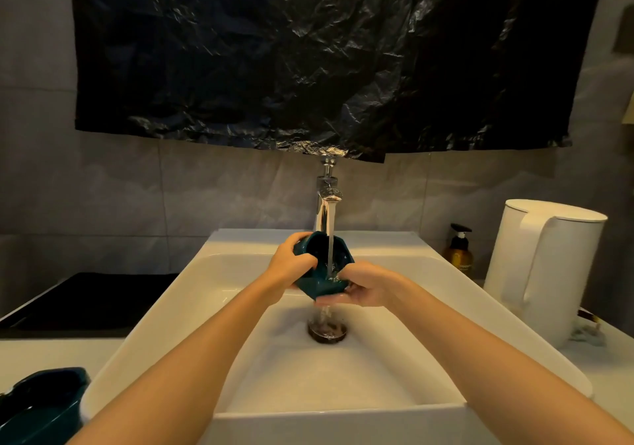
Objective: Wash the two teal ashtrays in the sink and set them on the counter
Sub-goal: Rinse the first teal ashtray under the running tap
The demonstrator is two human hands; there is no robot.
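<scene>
**Teal faceted ceramic ashtray held under a running tap, above a white sink**

A crumpled black plastic sheet covers the upper part of the grey tiled wall. Below it, a rectangular white basin sink fills the middle of the view. A white counter runs along either side of it.

On the right counter stands a tall white electric kettle. A flat black hob lies at the far left. The second teal ashtray sits on the left counter just beside the sink's near corner, partly cut off by the frame.

Both forearms reach forward over the basin. The held ashtray is in mid-air, directly above the round dark drain. It is tipped on its side, with its hollow facing up and back toward the person.

The left hand grips the upper left rim, fingers curled over the edge. The right hand cradles the lower right edge from beneath, with the thumb on the rim.

A chrome tap pours a thin stream of water into the hollow. Behind the kettle stands a small amber pump bottle.

Rinsing looks to be under way. The second ashtray lies down and to the left, on the left hand's side. That hand seems better placed to carry this one across to the same counter.
</scene>
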